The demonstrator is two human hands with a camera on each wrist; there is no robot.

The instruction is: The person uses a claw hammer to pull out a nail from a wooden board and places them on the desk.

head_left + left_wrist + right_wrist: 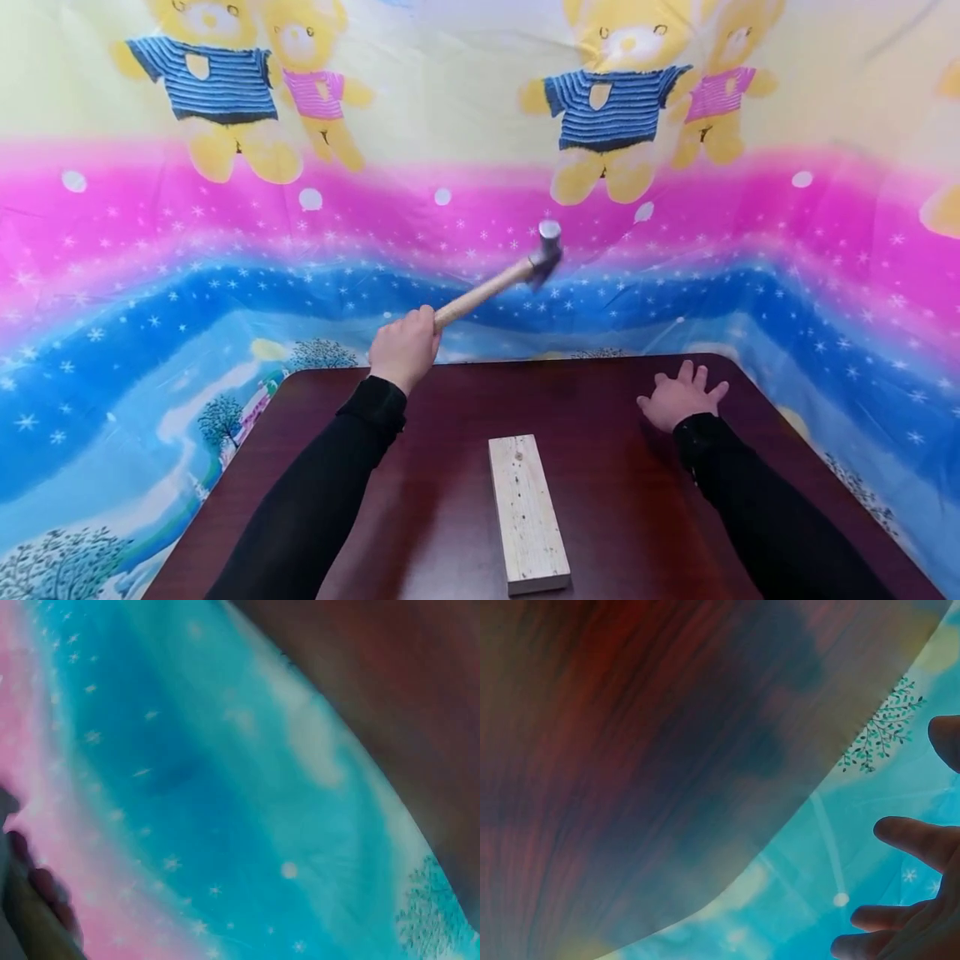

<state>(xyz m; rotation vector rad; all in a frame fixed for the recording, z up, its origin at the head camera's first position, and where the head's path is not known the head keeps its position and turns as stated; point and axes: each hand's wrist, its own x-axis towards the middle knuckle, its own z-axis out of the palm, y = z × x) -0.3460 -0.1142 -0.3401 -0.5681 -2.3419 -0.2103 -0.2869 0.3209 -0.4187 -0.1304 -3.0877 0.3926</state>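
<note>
My left hand [406,348] grips a hammer [487,292] by its pale wooden handle, holding it up above the table's far side. The metal head, slightly blurred, points up and to the right. In the left wrist view only part of the left hand [46,892] shows at the lower left edge. My right hand [682,395] is spread, with nothing in it, over the far right of the table. In the right wrist view its fingers [919,840] stand apart. Between the two arms a pale wooden block [527,512] lies lengthwise on the table, its top marked with small dark spots.
The dark red-brown table [420,517] has a glossy top and rounded far corners. A printed cloth [420,217] with teddy bears and snowflakes hangs behind the table and along both sides.
</note>
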